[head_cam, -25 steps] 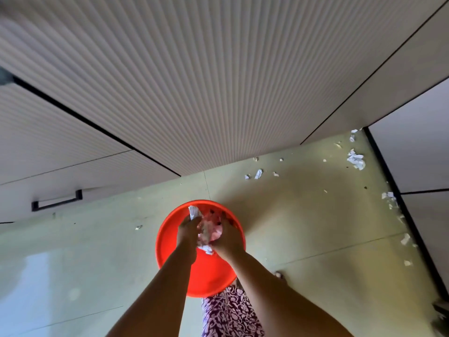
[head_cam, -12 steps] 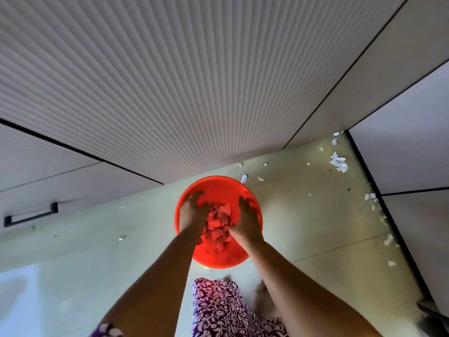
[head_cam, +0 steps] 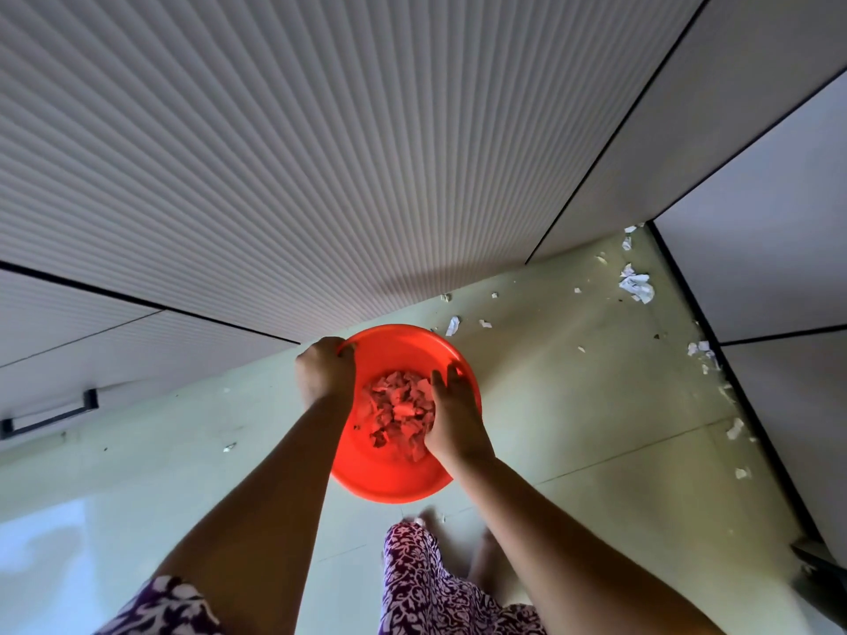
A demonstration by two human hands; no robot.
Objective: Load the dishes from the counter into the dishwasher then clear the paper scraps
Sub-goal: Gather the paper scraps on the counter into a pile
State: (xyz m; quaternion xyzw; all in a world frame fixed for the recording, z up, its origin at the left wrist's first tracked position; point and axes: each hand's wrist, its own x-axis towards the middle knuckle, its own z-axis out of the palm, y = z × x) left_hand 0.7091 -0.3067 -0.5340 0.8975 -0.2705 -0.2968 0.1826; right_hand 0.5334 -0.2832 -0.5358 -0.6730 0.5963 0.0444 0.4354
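Note:
A red plastic basin (head_cam: 389,478) stands on the pale floor tiles in front of me. A heap of torn paper scraps (head_cam: 396,407) lies inside it, tinted red. My left hand (head_cam: 323,371) is closed on the basin's far left rim. My right hand (head_cam: 451,419) rests flat, fingers spread, on the right side of the heap inside the basin. More white paper scraps (head_cam: 636,286) lie loose on the floor at the far right, and small bits (head_cam: 453,324) lie just beyond the basin.
Ribbed white cabinet fronts (head_cam: 321,153) rise right behind the basin. A black drawer handle (head_cam: 48,417) shows at the left. Flat white panels (head_cam: 779,249) close off the right side, with scraps (head_cam: 734,428) strewn along their base. My patterned purple garment (head_cam: 421,584) fills the bottom.
Both hands held a bunch of scraps over the basin, then dropped it inside. My left hand has moved out to the rim; my right hand now lies on the heap.

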